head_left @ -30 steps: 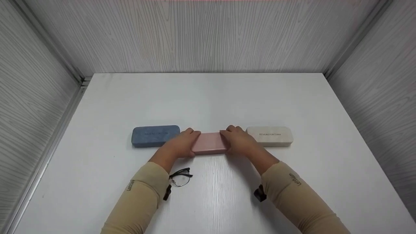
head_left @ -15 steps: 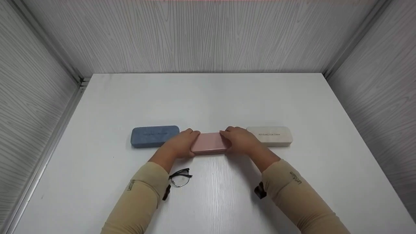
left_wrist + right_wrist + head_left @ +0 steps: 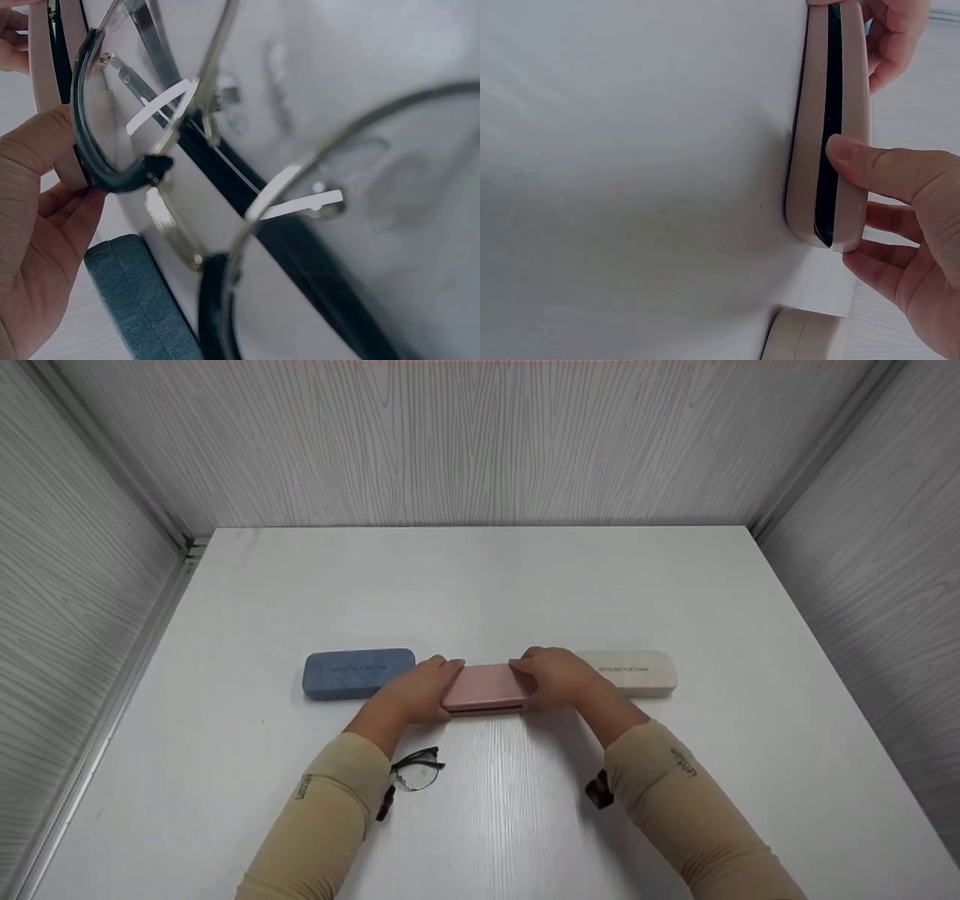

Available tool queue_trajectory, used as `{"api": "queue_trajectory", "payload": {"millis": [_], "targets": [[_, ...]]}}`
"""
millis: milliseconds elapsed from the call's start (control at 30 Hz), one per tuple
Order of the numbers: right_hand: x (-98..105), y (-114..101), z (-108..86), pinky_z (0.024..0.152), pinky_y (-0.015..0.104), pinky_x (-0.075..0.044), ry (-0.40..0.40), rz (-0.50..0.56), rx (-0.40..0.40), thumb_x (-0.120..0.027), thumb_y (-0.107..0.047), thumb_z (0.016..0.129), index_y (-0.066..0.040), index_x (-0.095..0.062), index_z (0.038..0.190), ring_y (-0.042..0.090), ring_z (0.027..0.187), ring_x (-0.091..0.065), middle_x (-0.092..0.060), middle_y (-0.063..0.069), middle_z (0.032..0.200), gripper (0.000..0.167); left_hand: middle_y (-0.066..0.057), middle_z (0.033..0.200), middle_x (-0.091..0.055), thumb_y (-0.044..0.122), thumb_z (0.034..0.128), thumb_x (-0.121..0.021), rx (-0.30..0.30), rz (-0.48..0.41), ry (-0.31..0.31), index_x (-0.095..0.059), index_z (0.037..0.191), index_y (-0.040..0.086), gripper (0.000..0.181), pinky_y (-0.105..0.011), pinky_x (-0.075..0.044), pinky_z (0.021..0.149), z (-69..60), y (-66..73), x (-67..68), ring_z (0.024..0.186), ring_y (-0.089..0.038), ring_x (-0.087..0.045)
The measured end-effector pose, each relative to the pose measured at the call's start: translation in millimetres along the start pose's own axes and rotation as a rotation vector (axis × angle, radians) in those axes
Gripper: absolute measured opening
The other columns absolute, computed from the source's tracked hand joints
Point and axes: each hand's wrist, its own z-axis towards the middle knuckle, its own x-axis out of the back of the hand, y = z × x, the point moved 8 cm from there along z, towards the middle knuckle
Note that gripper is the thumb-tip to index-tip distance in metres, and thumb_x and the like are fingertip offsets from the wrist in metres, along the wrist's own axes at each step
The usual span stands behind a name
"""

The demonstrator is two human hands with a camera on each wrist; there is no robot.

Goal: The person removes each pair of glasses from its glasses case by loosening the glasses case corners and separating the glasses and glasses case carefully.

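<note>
A pink glasses case (image 3: pixel 487 686) lies on the table in the middle of the head view. My left hand (image 3: pixel 416 691) grips its left end and my right hand (image 3: pixel 559 679) grips its right end. Along the near side, a narrow dark gap parts lid from base; it shows wider in the right wrist view, where my right thumb (image 3: pixel 847 150) lies across it. Below the left hand rests a pair of glasses (image 3: pixel 418 774) with dark-topped, thin metal rims, partly hidden by the sleeve. These glasses loom large and blurred in the left wrist view.
A blue case (image 3: pixel 356 673) lies left of the pink one, partly behind my left hand. To the right sits a cream case (image 3: pixel 634 673) with printed lettering. Wood-grain panels (image 3: pixel 480 442) stand behind and at both sides of the white table (image 3: pixel 480 577).
The pink case's lid has risen slightly, so a dark slit now shows along its near edge. My right hand has shifted a little upward; the left hand, glasses and other cases stay put.
</note>
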Motion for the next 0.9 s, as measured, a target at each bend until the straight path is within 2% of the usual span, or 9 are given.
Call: {"api": "queue_trajectory", "payload": {"millis": [367,700,900], "targets": [[1.5,5.2,4.0,0.1,0.038,-0.035,-0.008,0.048,0.014,-0.076,-0.031,0.073,-0.011,-0.045,0.136,0.026,0.119,-0.047,-0.05,0.009,0.13,0.073,-0.014,0.13,-0.041,0.018,0.0784,-0.07,0.007,-0.033,0.008,-0.02,0.146,0.012,0.084,-0.04,-0.036,0.099,3.7,-0.8,0.3,0.119,-0.026,-0.043],[7.8,12.1,8.2,0.103,0.036,-0.032,-0.086,0.149,-0.023,-0.073,-0.026,0.077,-0.012,-0.049,0.133,0.021,0.122,-0.043,-0.052,0.003,0.13,0.063,-0.014,0.132,-0.04,0.018,0.0782,-0.071,0.038,-0.06,0.002,-0.019,0.146,0.013,0.086,-0.041,-0.034,0.101,1.0,-1.4,1.9,0.122,-0.026,-0.04],[11.8,20.2,11.1,0.102,0.036,-0.033,-0.126,0.245,-0.107,-0.075,-0.023,0.075,-0.017,-0.052,0.131,0.019,0.122,-0.044,-0.052,0.0,0.129,0.061,-0.01,0.13,-0.041,0.017,0.0758,-0.073,0.087,-0.084,-0.001,-0.025,0.145,0.017,0.084,-0.04,-0.037,0.098,4.3,-5.3,-0.3,0.117,-0.023,-0.043]]}}
